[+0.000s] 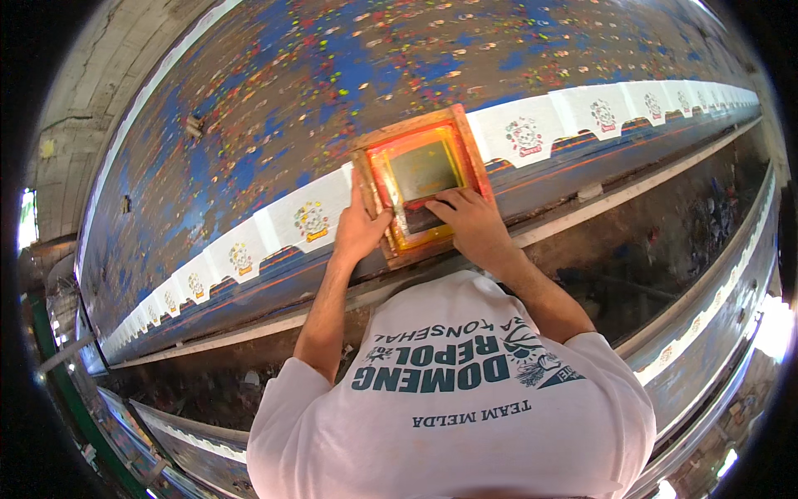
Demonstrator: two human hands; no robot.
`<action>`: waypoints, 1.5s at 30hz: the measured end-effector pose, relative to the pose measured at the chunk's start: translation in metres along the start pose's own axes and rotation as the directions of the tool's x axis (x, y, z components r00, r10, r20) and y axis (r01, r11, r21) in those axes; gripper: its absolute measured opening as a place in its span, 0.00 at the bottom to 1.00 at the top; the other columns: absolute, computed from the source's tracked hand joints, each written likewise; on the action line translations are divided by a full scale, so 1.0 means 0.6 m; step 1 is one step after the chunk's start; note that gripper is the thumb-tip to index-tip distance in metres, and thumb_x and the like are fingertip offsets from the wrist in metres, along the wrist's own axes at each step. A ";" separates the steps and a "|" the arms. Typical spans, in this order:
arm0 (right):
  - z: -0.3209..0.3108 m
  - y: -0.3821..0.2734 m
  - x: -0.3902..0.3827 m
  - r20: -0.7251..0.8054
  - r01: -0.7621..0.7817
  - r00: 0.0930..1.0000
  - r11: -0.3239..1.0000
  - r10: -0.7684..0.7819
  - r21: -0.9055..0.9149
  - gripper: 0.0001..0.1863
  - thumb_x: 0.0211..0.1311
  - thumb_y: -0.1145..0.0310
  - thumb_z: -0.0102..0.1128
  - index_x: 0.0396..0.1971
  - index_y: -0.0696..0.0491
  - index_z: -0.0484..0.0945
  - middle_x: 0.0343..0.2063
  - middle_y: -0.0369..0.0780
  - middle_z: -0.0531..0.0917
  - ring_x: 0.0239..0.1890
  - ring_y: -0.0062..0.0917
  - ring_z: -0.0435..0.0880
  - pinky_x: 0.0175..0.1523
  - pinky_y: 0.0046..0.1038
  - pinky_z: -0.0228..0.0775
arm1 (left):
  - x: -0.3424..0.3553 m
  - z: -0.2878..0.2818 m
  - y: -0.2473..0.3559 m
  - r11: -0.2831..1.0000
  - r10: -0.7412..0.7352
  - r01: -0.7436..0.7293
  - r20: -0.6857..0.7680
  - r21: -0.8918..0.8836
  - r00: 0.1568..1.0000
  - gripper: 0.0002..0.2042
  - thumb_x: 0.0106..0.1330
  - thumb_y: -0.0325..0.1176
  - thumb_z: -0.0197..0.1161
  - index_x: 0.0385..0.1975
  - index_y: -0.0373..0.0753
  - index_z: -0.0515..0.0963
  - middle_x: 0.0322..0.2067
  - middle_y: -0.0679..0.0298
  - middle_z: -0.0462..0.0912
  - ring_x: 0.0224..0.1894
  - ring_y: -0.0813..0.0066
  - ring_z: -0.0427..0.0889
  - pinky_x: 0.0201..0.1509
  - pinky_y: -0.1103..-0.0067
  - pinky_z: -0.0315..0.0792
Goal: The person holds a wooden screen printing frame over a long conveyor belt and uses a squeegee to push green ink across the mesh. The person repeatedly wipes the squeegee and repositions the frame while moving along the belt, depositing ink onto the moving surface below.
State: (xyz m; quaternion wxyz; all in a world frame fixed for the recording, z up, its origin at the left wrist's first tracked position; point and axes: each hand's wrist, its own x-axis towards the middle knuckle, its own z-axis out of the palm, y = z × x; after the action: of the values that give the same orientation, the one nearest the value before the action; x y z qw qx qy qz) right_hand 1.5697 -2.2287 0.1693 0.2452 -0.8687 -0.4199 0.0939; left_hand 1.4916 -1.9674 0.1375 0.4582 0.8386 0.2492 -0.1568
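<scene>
Wood-framed, orange-rimmed printing screen [422, 172]: in row of white printed fabric pieces [312, 218], on paint-spattered blue-brown desk [274, 108]. Left hand [362, 229]: pinching left rail. Right hand [472, 219]: gripping dark squeegee-like bar [419, 219]. Step, seemingly: inking; next, probably: lifting.

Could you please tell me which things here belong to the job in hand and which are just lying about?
In use:
framed screen, left hand at its edge
dark bar under the right hand
white printed pieces
paint-specked table

Apparently just lying about:
small brown lump on the table
pale lump on the ledge
</scene>
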 end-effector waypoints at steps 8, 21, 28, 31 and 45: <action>-0.108 0.145 -0.044 -0.051 0.021 0.998 0.998 -0.024 -0.065 0.30 0.60 0.81 0.65 0.64 0.50 0.86 0.62 0.42 0.85 0.68 0.45 0.81 0.73 0.46 0.76 | 0.055 0.121 0.127 0.991 0.136 -0.136 -0.109 0.001 0.985 0.58 0.70 0.40 0.71 0.91 0.38 0.34 0.43 0.44 0.96 0.30 0.53 0.95 0.37 0.65 0.90; -0.183 0.315 -0.103 -0.091 0.116 0.988 0.991 -0.122 -0.072 0.23 0.65 0.73 0.64 0.61 0.52 0.86 0.56 0.42 0.84 0.64 0.40 0.83 0.72 0.43 0.78 | 0.106 0.256 0.242 0.973 0.048 -0.062 -0.068 -0.224 0.997 0.55 0.69 0.32 0.73 0.92 0.42 0.42 0.36 0.56 0.95 0.20 0.72 0.87 0.21 0.75 0.82; -0.182 0.320 -0.103 -0.035 0.101 0.994 0.994 -0.103 -0.047 0.29 0.58 0.79 0.68 0.63 0.51 0.86 0.60 0.41 0.83 0.65 0.40 0.82 0.73 0.44 0.76 | 0.110 0.263 0.230 0.969 0.080 -0.100 -0.095 -0.227 0.992 0.55 0.69 0.33 0.74 0.92 0.43 0.43 0.37 0.55 0.95 0.20 0.73 0.87 0.22 0.74 0.83; -0.194 0.315 -0.100 0.003 0.076 0.997 0.997 -0.076 -0.014 0.27 0.59 0.79 0.67 0.61 0.51 0.87 0.58 0.40 0.85 0.64 0.41 0.83 0.71 0.43 0.78 | 0.113 0.265 0.228 0.978 0.086 -0.105 -0.111 -0.179 0.990 0.56 0.69 0.35 0.74 0.92 0.42 0.43 0.37 0.54 0.95 0.20 0.71 0.88 0.24 0.73 0.84; -0.200 0.369 0.062 -0.095 0.078 0.992 0.996 -0.082 -0.045 0.25 0.64 0.78 0.65 0.60 0.48 0.88 0.55 0.43 0.90 0.61 0.43 0.87 0.66 0.45 0.82 | 0.103 0.248 0.251 0.986 0.080 -0.081 -0.017 -0.143 0.997 0.58 0.69 0.43 0.72 0.91 0.38 0.37 0.30 0.48 0.94 0.22 0.58 0.91 0.31 0.66 0.88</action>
State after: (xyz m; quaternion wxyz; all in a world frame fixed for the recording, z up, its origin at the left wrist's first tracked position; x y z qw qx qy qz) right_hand 1.7889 -2.3580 0.1625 0.2508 -0.8596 -0.4440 0.0331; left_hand 1.6220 -2.1450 0.1324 0.5217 0.8139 0.2284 -0.1151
